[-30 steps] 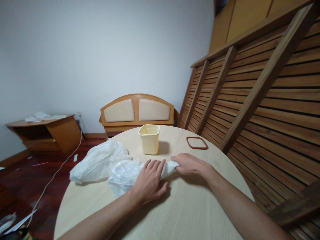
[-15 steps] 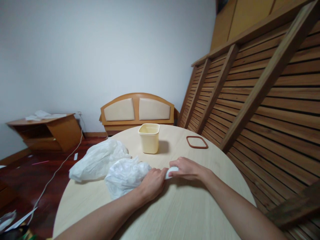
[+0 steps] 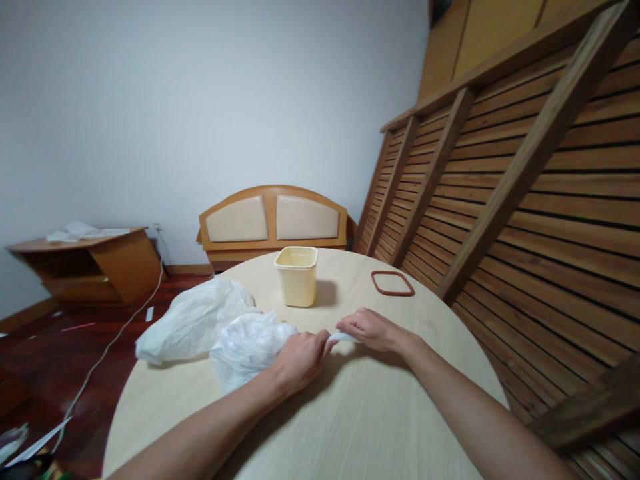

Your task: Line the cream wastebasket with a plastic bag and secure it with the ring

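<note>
My left hand [image 3: 303,358] is closed on a twisted white plastic bag; a short narrow stretch of it [image 3: 343,337] shows between my hands. Its other end is gripped in my right hand [image 3: 369,328], fingers curled around it. Left of my left hand lies a crumpled white plastic bag [image 3: 250,347], touching or running under that hand; whether it joins the held piece I cannot tell. Beyond my hands stands a pale yellow square bin [image 3: 297,283], upright, its top uncovered. A brown rounded-square ring [image 3: 393,283] lies flat to the right of the bin.
Another bunched white plastic bag [image 3: 195,323] rests on the left of the round wooden table [image 3: 380,407]. Slatted wooden panels [image 3: 550,220] lean close on the right. A headboard [image 3: 273,220] stands behind, and a low cabinet [image 3: 123,260] and a cable [image 3: 105,353] are at left.
Both hands have lifted slightly, and the white plastic between them is now a thinner, tighter strip. The bin, ring and other bags have stayed put; the view shifted slightly.
</note>
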